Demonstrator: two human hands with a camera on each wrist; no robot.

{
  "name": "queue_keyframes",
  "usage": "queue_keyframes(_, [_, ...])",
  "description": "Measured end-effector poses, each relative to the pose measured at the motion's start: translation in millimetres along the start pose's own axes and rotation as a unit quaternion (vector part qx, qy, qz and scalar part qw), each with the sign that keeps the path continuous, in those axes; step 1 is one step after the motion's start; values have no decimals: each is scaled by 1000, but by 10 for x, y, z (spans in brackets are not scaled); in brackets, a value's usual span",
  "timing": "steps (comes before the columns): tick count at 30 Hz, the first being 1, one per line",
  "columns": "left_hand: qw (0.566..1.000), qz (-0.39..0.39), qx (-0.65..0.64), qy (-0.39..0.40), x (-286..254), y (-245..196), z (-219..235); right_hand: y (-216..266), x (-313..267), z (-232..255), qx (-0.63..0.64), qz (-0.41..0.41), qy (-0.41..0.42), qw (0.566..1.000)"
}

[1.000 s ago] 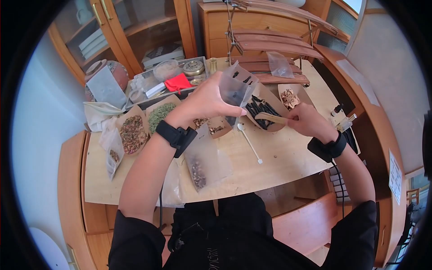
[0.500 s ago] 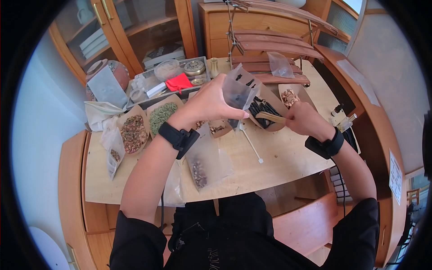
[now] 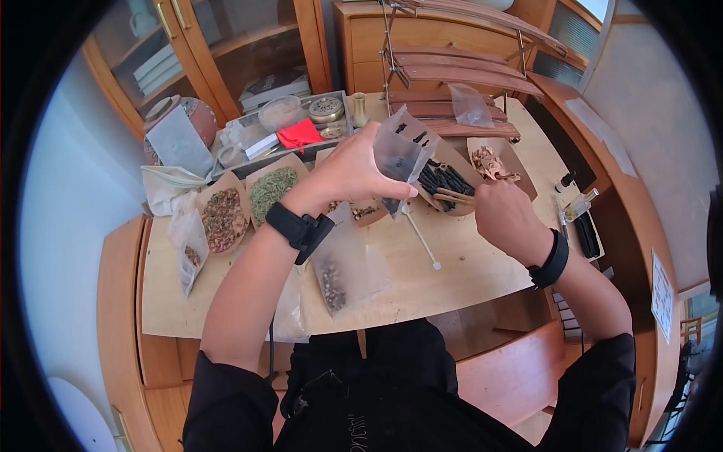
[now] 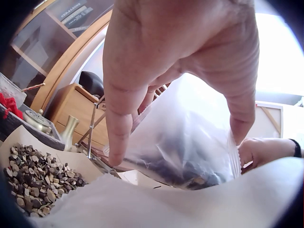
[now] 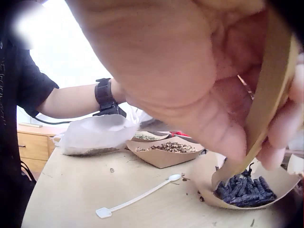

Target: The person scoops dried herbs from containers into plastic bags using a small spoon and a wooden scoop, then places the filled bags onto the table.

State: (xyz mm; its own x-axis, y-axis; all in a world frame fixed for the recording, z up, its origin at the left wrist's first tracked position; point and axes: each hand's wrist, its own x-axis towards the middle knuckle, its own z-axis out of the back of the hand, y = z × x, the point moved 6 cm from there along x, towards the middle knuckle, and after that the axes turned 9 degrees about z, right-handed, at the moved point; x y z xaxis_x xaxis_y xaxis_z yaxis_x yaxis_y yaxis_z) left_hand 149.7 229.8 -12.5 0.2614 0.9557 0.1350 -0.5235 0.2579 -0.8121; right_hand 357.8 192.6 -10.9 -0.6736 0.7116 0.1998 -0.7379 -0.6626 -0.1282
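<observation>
My left hand [image 3: 348, 167] grips a translucent plastic bag [image 3: 398, 157] between thumb and fingers, above the middle of the table. Dark pieces [image 4: 183, 164] show through its lower part. With its fingers curled, my right hand [image 3: 508, 217] holds wooden tongs [image 3: 455, 197]. Their tips reach down among black, stick-like pieces [image 5: 246, 191] in a brown paper tray [image 5: 280, 192], just right of the bag. A tray of pale shavings [image 3: 491, 162] stands behind the right hand. Below the left hand, a paper tray holds brown and cream chips [image 4: 40, 180].
A white plastic spoon [image 3: 422, 239] lies in front. Trays of green herb [image 3: 273, 194] and reddish dried bits [image 3: 224, 220] stand left. A bag of dark pieces [image 3: 335, 282] lies near the front edge. Behind stand a grey tray [image 3: 343, 124] and slatted wooden rack [image 3: 459, 75].
My right hand has turned and come slightly toward me. The tongs have dipped, and both their arms now show at the black sticks. The left hand and bag have hardly moved.
</observation>
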Motion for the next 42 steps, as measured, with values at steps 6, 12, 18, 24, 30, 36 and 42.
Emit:
queue_keyframes(6, [1000, -7, 3, -1, 7, 29, -6, -83, -13, -100, 22, 26, -30, 999])
queue_keyframes(12, [1000, -7, -9, 3, -24, 4, 3, -413, -111, -179, 221, -33, -49, 974])
queue_keyframes(18, [1000, -3, -24, 15, 30, 88, -87, -571, -310, -247, 590, -191, -196, 759])
queue_keyframes(24, [999, -15, -27, 29, 95, 57, -205, -235, -52, -43, 579, -95, -293, 755])
queue_keyframes(30, [1000, -8, 1, 10, 67, -5, -96, -143, -43, -123, 544, -85, -241, 799])
queue_keyframes(36, [1000, -1, -16, 8, 55, -19, 19, -568, -178, -71, 429, -153, -195, 869])
queue_keyframes(42, [1000, -14, -23, 2, 72, 64, 51, -511, -12, -324, 269, -80, -38, 959])
